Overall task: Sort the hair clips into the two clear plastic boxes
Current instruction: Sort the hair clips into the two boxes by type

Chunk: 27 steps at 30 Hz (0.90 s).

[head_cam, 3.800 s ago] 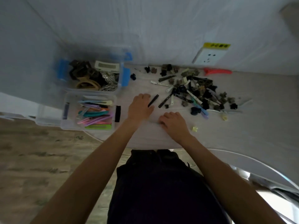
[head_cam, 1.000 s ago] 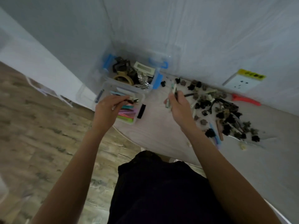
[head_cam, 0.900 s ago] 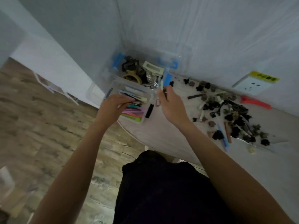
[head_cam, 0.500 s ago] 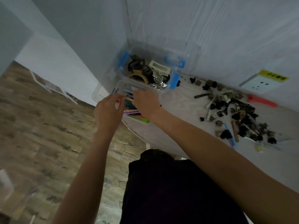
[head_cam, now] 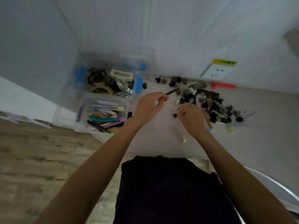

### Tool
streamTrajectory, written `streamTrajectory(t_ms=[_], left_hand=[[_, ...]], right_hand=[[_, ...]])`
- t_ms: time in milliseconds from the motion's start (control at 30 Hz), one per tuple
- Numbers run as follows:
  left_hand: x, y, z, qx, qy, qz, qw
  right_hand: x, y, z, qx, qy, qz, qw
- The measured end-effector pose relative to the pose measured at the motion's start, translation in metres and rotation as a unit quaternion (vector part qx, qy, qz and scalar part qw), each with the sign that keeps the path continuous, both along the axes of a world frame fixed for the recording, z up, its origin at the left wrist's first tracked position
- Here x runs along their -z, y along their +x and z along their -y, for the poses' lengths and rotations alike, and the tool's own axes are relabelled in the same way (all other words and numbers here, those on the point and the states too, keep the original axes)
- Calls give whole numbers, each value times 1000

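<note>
The left hand (head_cam: 149, 105) hovers over the worktop (head_cam: 161, 139), its curled fingers seeming to grasp nothing. The right hand (head_cam: 193, 118) hangs just beside the loose pile of clips (head_cam: 208, 101), fingers bent; whether its grip holds anything I cannot tell. Left of both sit two clear boxes: the near box (head_cam: 103, 117) holds long coloured clips, the far box (head_cam: 110, 81) dark claw clips.

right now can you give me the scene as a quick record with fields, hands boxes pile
left hand: above the table, fingers curled, reaching toward a slim black clip; contact unclear
right hand: over the near edge of the loose pile, fingers curled, nothing visible in its grip
near box: long flat clips, many coloured
far box: bulkier claw-type clips, blue latches
unsorted: mostly small dark clips on the table
red clip: by the wall, apart from the pile
</note>
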<state>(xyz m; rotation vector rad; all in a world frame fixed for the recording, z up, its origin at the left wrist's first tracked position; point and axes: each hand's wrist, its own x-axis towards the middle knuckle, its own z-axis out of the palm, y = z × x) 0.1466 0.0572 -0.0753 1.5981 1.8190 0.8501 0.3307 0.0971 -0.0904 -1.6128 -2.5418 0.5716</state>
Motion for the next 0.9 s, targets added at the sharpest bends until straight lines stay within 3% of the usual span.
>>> streamTrajectory(t_ms=[167,400,500,600,667,900], left_hand=[[24,18,-65,46,-88,-100,990],[42,36,-103,38,-136,-148,979],[47,32,-102,26,-154,-146,977],[52,26,-87,13,-168,-134,977],[55,23,-70,12,-171,-132,976],[57,17,-47,-17,-154,-124,980]], right_hand=[[20,-1,-11,-8,24,61,998],[25,6,-24,52,0,113,992],[25,20,-26,147,-56,25,987],[16,36,-32,253,-147,-131,947],[4,48,-38,281,-181,-172,927],[0,64,-100,182,-38,-98,978]])
